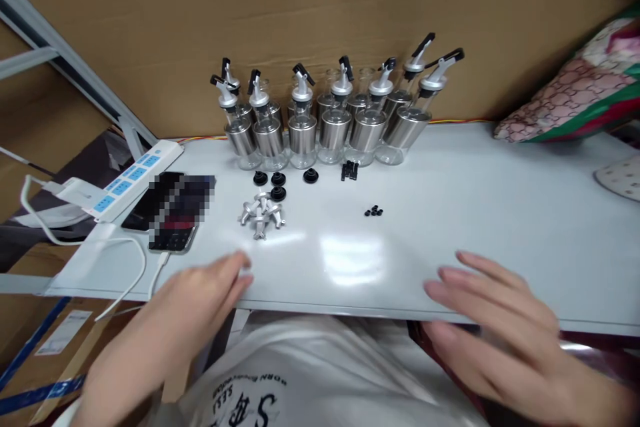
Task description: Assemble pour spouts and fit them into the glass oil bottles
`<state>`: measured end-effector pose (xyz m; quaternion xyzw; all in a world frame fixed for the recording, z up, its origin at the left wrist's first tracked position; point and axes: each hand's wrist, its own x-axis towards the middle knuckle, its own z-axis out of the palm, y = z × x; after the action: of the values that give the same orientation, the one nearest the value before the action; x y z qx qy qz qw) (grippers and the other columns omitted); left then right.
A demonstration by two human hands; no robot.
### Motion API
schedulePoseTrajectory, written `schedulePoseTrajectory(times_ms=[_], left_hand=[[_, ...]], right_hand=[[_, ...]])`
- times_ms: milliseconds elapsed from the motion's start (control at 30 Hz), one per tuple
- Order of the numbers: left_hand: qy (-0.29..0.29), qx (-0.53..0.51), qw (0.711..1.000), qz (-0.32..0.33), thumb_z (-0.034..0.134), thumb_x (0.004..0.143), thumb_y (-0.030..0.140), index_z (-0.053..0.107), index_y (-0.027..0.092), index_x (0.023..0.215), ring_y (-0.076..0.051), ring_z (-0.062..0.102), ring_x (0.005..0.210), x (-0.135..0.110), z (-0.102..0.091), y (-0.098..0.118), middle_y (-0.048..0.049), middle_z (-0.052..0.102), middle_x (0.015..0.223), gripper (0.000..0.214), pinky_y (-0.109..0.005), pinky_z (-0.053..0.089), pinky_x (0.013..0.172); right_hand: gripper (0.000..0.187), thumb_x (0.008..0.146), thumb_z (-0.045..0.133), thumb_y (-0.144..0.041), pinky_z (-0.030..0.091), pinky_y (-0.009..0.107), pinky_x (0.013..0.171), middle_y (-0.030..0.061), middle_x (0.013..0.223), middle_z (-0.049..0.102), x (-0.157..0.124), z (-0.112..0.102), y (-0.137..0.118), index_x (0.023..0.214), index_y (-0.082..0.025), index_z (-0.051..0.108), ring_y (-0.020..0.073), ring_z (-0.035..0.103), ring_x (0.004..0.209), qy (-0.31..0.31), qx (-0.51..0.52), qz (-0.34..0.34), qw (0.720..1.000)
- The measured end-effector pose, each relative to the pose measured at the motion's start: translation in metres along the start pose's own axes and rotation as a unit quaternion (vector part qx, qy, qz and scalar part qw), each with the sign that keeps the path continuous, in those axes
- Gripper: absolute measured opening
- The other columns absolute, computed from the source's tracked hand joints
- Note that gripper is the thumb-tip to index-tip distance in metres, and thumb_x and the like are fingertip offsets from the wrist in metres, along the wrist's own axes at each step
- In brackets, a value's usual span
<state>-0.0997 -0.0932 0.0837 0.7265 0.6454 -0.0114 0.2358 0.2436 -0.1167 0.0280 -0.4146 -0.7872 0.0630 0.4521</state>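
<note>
Landmark: bottle row (303, 137), clear glass in brushed-metal sleeves, front ones topped by silver spouts with black levers. Just in front of its left half: silver pourer tops (259, 220), heaped, pronged; between them and the row, ridged black round stoppers (279, 179). Slim black sticks (355, 172) just before the row, right of its middle; tiny black caps (374, 212) farther out. Left hand (207, 287), blurred, well in front of the row's left end: fingers loosely bent, thumb slightly apart, nothing seen in grip. Right hand (525, 333), front-right of the row: fingers spread, nothing seen held. Desk (450, 213) glossy, pale gray, near edge straight; room runs right of the row to a patterned bag (570, 93). Cardboard (320, 7) behind the row.
</note>
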Motion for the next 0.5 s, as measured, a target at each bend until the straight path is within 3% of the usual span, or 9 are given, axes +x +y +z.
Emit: schedulePoseTrajectory(times_ms=[33, 67, 133, 267, 400, 500], left_hand=[[0.033, 0.047, 0.998, 0.040, 0.035, 0.092, 0.045, 0.058, 0.020, 0.103, -0.023, 0.065, 0.074, 0.016, -0.009, 0.008, -0.0051, 0.066, 0.087, 0.036, -0.035, 0.049, 0.078], [0.075, 0.075, 0.992, 0.075, 0.033, 0.094, 0.039, 0.056, 0.019, 0.107, -0.023, 0.064, 0.082, 0.032, -0.018, 0.015, -0.0063, 0.065, 0.095, 0.033, -0.034, 0.049, 0.080], [0.128, 0.116, 0.977, 0.126, 0.033, 0.093, 0.027, 0.054, 0.018, 0.111, -0.025, 0.061, 0.096, 0.062, -0.031, 0.024, -0.0096, 0.061, 0.107, 0.029, -0.037, 0.048, 0.085], [0.116, 0.166, 0.955, 0.215, 0.033, 0.086, 0.008, 0.060, 0.017, 0.102, -0.026, 0.054, 0.108, 0.098, -0.036, 0.025, -0.0115, 0.057, 0.110, 0.032, -0.042, 0.045, 0.092], [0.086, 0.162, 0.951, 0.247, 0.041, 0.090, 0.021, 0.064, 0.017, 0.100, -0.030, 0.046, 0.124, 0.109, -0.023, 0.016, -0.0131, 0.054, 0.124, 0.025, -0.046, 0.043, 0.099], [0.090, 0.162, 0.950, 0.250, 0.049, 0.088, 0.025, 0.065, 0.015, 0.088, -0.032, 0.046, 0.124, 0.110, -0.019, 0.013, -0.0143, 0.056, 0.122, 0.018, -0.048, 0.041, 0.100]], right_hand=[[0.032, 0.076, 0.067, -0.021, 0.055, 0.045, 0.092, -0.0037, 0.098, 0.070, 0.031, 0.006, 0.002, 0.097, -0.045, 0.064, 0.0205, 0.066, 0.095, 0.008, -0.047, -0.135, 0.990], [0.031, 0.078, 0.064, -0.017, 0.055, 0.045, 0.090, -0.0004, 0.103, 0.069, 0.058, 0.014, 0.003, 0.100, -0.039, 0.064, 0.0213, 0.065, 0.100, 0.029, -0.090, -0.222, 0.970], [0.032, 0.082, 0.057, -0.009, 0.054, 0.045, 0.088, 0.0060, 0.107, 0.068, 0.099, 0.029, 0.008, 0.107, -0.028, 0.061, 0.0237, 0.062, 0.107, 0.040, -0.123, -0.270, 0.954], [0.027, 0.087, 0.048, -0.006, 0.052, 0.041, 0.082, 0.0107, 0.104, 0.069, 0.133, 0.055, 0.026, 0.108, -0.019, 0.056, 0.0246, 0.062, 0.105, -0.019, -0.142, -0.315, 0.938], [0.024, 0.088, 0.044, -0.007, 0.051, 0.040, 0.081, 0.0114, 0.102, 0.069, 0.128, 0.064, 0.049, 0.104, -0.018, 0.058, 0.0248, 0.062, 0.104, -0.056, -0.150, -0.287, 0.944], [0.022, 0.089, 0.044, -0.009, 0.049, 0.039, 0.079, 0.0119, 0.100, 0.069, 0.122, 0.060, 0.061, 0.102, -0.018, 0.059, 0.0253, 0.061, 0.102, -0.054, -0.143, -0.258, 0.954]])
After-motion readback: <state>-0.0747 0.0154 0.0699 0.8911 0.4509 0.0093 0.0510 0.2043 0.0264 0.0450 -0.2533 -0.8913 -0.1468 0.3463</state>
